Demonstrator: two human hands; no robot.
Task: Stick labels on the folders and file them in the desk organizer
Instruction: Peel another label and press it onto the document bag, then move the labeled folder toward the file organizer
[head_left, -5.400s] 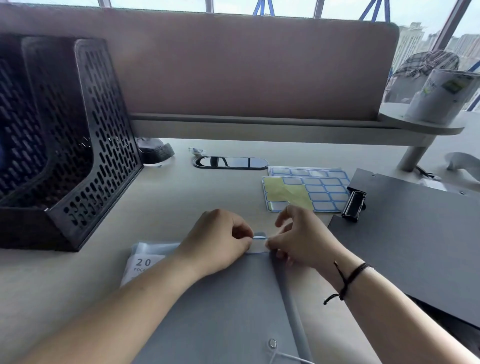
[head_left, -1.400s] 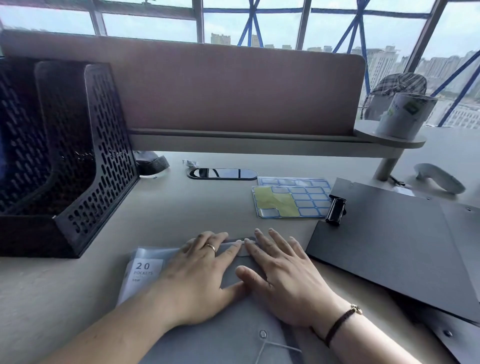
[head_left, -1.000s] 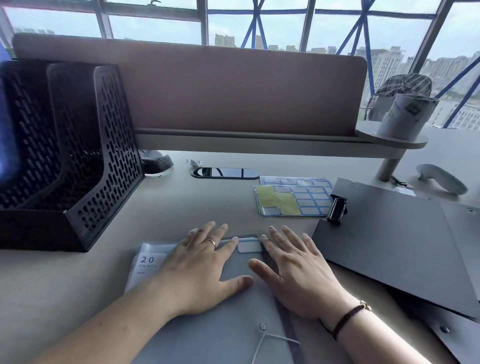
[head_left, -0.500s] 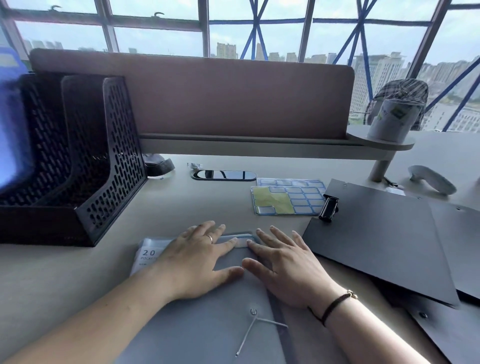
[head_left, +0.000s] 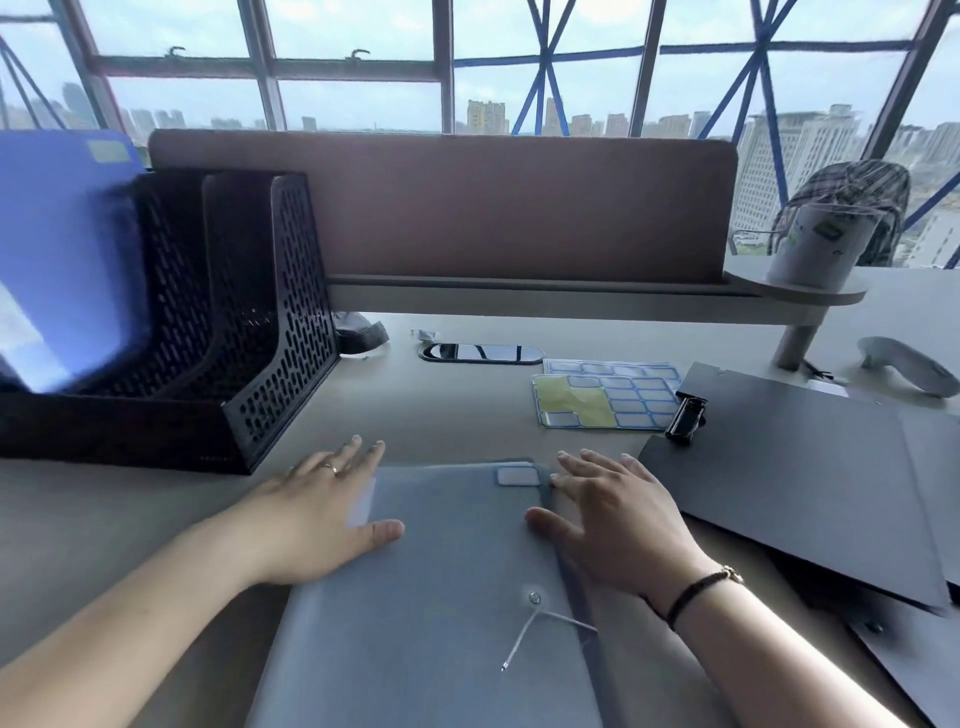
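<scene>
folder: grey string-tie folder (head_left: 441, 587) flat on the desk (head_left: 441, 415), near edge, between both hands
label: white label (head_left: 518, 476) stuck at its top right corner
left hand: left hand (head_left: 322, 514) flat, fingers straight, on the folder's left edge
right hand: right hand (head_left: 613, 514) fingers spread, relaxed, at the right edge
organizer: black mesh desk organizer (head_left: 249, 332) far left, a blue folder (head_left: 57, 260) inside
sheet: label sheet (head_left: 605, 402) beyond the folder

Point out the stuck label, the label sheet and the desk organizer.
stuck label (head_left: 518, 476), head view, centre of the white patch on the grey folder.
label sheet (head_left: 631, 402), head view, blue-bordered unused labels.
desk organizer (head_left: 291, 322), head view, perforated right side wall.
</scene>
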